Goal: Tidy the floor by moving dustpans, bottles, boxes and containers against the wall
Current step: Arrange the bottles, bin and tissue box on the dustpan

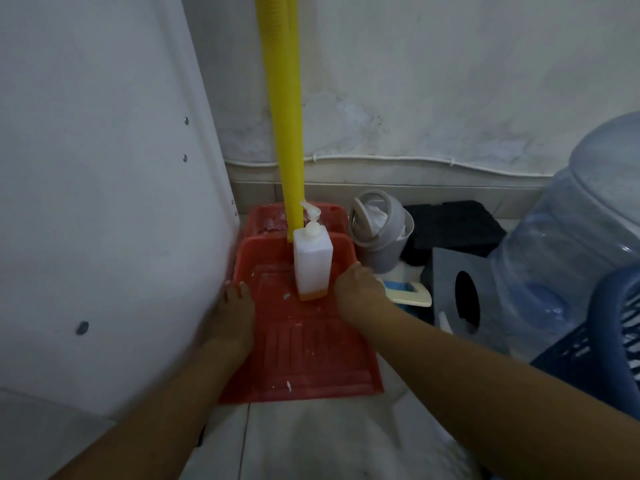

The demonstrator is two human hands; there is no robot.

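A red dustpan (304,344) with a long yellow handle (289,133) lies on the floor, its back end towards the wall. A second red dustpan (266,220) sits behind it against the wall. A white pump bottle (312,265) with a little orange liquid at the bottom stands upright inside the front dustpan. My left hand (237,306) grips the pan's left rim. My right hand (356,292) grips its right rim, beside the bottle.
A white panel (104,185) stands close on the left. A grey swing-lid bin (381,233), a black box (453,226), a grey box with a round hole (460,292), a large water jug (568,247) and a blue basket (602,344) crowd the right side.
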